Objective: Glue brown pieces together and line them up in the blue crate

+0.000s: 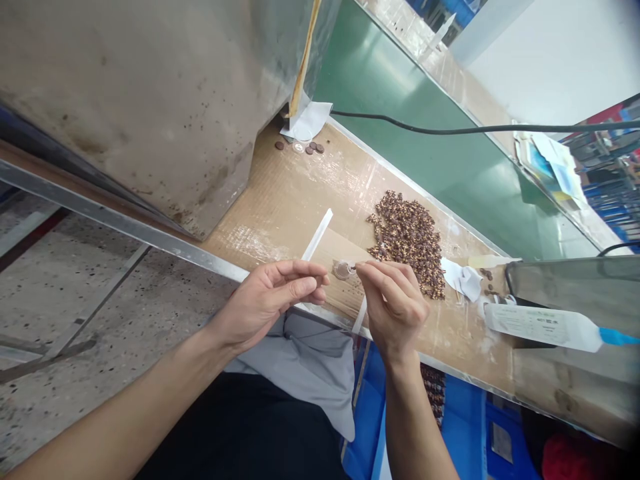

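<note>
My right hand (395, 300) is closed in a pinch, with a tiny dark piece just visible at its fingertips. Right by those fingertips, a small clear round disc (343, 269) sits on the cardboard. My left hand (280, 293) hovers to the left of the disc, its fingers loosely curved and the thumb a little apart from the index finger. Nothing shows in it. Beyond my right hand lies a heap of small brown and gold-coloured parts (407, 240).
Cardboard (280, 213) covers the bench, with white tape strips (317, 233). Brown discs (315, 148) lie near a metal housing (150, 100). A white bottle with a blue tip (545, 327) leans at right. A black cable (425, 130) crosses the green belt (380, 73). Blue bins (460, 413) stand below.
</note>
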Action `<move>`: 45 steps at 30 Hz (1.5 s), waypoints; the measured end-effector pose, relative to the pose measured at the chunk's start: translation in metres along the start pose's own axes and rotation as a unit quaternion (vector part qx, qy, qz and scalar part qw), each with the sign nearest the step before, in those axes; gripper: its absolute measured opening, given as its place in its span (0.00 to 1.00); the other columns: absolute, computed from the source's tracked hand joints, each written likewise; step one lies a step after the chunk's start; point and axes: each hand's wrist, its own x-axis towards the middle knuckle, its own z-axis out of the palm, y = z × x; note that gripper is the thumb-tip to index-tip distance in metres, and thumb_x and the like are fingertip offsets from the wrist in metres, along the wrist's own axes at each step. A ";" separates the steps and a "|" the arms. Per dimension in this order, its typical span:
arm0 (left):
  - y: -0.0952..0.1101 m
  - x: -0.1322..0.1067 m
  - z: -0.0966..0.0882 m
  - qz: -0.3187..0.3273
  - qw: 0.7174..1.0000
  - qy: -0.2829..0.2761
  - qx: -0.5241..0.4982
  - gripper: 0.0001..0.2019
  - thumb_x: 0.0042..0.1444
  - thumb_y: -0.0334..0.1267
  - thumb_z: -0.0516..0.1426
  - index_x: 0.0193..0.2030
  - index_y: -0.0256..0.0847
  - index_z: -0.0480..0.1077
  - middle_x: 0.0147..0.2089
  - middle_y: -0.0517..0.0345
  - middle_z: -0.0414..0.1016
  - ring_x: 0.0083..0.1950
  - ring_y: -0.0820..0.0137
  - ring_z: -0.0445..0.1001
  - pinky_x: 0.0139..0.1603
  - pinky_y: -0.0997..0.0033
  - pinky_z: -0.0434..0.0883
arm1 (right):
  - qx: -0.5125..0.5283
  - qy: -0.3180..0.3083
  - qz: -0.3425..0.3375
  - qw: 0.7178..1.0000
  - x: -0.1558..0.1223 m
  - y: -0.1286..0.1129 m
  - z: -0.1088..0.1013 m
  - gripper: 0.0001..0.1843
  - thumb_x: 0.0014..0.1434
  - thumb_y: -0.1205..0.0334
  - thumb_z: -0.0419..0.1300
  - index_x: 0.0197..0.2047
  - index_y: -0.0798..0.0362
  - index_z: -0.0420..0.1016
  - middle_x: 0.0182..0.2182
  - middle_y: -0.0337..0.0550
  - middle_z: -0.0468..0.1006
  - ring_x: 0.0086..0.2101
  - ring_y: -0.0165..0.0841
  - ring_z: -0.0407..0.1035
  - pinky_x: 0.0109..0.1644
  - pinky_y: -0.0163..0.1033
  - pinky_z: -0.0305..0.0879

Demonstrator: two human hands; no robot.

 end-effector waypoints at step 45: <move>-0.013 0.010 0.022 -0.008 0.992 -0.033 -0.122 0.07 0.60 0.38 0.78 0.43 0.42 0.90 0.43 0.54 0.92 0.37 0.71 0.89 0.44 0.77 0.87 | 0.282 0.079 0.234 0.927 -0.012 -0.055 0.006 0.08 0.73 0.67 0.71 0.50 0.44 0.90 0.46 0.44 0.91 0.50 0.42 0.86 0.57 0.50 0.86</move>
